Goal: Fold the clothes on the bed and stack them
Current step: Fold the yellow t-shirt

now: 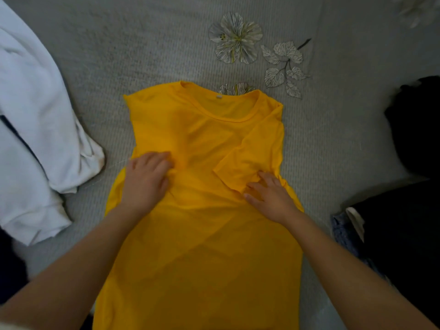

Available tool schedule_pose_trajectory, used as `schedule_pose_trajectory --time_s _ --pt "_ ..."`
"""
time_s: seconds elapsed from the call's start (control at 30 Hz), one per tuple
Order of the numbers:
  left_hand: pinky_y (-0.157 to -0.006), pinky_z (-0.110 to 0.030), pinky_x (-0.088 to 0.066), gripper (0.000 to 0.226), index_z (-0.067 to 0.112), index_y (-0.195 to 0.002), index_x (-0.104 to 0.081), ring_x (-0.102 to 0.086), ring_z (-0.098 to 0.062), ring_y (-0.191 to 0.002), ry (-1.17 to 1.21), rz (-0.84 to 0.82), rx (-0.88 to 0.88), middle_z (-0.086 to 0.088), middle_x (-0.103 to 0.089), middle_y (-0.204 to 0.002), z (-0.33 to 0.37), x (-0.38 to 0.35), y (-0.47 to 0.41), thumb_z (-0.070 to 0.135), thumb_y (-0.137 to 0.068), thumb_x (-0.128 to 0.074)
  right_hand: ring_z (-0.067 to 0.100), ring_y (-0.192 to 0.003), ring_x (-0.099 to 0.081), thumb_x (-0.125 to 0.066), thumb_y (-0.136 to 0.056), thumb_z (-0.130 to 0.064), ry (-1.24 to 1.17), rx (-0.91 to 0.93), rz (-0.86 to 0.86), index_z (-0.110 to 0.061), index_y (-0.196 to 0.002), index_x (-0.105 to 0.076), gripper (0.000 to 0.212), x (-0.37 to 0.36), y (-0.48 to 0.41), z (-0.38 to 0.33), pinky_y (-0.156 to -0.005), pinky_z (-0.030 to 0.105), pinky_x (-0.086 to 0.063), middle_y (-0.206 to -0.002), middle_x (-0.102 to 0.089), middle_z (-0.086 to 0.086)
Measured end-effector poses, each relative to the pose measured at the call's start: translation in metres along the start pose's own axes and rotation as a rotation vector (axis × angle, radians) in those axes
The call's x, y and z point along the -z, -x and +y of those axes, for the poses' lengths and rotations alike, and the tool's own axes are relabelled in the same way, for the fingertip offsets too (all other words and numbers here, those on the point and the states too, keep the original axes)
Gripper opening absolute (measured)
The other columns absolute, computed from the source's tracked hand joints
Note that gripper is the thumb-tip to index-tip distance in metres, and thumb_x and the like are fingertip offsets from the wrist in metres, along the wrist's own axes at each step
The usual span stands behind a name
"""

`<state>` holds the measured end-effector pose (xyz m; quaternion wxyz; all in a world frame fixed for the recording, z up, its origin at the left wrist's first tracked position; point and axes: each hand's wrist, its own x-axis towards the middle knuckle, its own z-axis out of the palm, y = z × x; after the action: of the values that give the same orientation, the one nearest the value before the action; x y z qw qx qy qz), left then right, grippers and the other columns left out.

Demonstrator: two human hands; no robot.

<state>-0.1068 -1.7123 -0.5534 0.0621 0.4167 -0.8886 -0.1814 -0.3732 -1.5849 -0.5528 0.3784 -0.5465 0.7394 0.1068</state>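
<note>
Grey ribbed bedspread point(142, 44) with flower prints fills the view, and the yellow shirt point(202, 234) lies flat in its middle, collar away from you. Your left hand point(145, 179) has a curled grip bunching the shirt's left side. Your right hand point(271, 198) holds nothing, its fingers spread flat on the folded-in sleeve point(250, 158). White clothes point(31, 115) lie to the left, black clothes point(414, 129) to the right.

T-shirt point(202, 234): plain bright yellow, small white tag at neckline. Bed point(142, 44) cover: pale grey, fine ribbed stripes, printed white-and-grey flowers point(235, 38) with yellow centres and outlined leaves point(283, 65) near far edge. White garment point(35, 115) at left edge. Black garment point(414, 129) at right edge; blue denim piece point(342, 232) beside it.
</note>
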Motion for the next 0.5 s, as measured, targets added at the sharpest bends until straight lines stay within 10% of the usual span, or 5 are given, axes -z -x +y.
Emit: schedule_pose_trajectory --time_s 0.13,0.3,0.5 --pt "-0.08 -0.055 -0.045 0.066 0.016 -0.109 -0.065 -0.063 -0.036 -0.097 -0.056 -0.372 0.109 -0.012 -0.069 -0.103 -0.003 -0.01 0.004 0.059 -0.065 -0.04 0.03 -0.11 -0.054 -0.024 -0.084 -0.06 -0.205 0.049 0.207 -0.006 -0.107 -0.065 0.072 0.018 -0.008 0.005 -0.087 0.033 -0.039 -0.114 -0.062 0.018" --pt "-0.084 -0.053 -0.042 0.054 0.007 -0.107 -0.065 -0.058 -0.041 -0.102 -0.124 -0.12 0.193 -0.022 -0.063 -0.108 -0.015 0.006 -0.048 0.047 -0.08 -0.041 0.031 -0.116 -0.048 -0.042 -0.094 -0.033 -0.332 -0.171 0.59 -0.006 -0.123 -0.054 0.042 0.076 -0.05 0.021 -0.091 0.035 -0.039 -0.123 -0.055 0.018" --pt "-0.103 -0.047 -0.036 0.055 -0.003 -0.133 -0.039 -0.042 -0.04 -0.124 0.368 -0.023 0.774 -0.028 -0.044 -0.134 -0.054 0.004 -0.14 0.021 -0.088 -0.06 0.026 -0.124 -0.044 -0.058 -0.09 -0.027 -0.751 -0.333 0.382 -0.007 -0.139 -0.035 0.058 0.122 -0.117 0.033 -0.1 0.037 -0.04 -0.142 -0.041 0.013"
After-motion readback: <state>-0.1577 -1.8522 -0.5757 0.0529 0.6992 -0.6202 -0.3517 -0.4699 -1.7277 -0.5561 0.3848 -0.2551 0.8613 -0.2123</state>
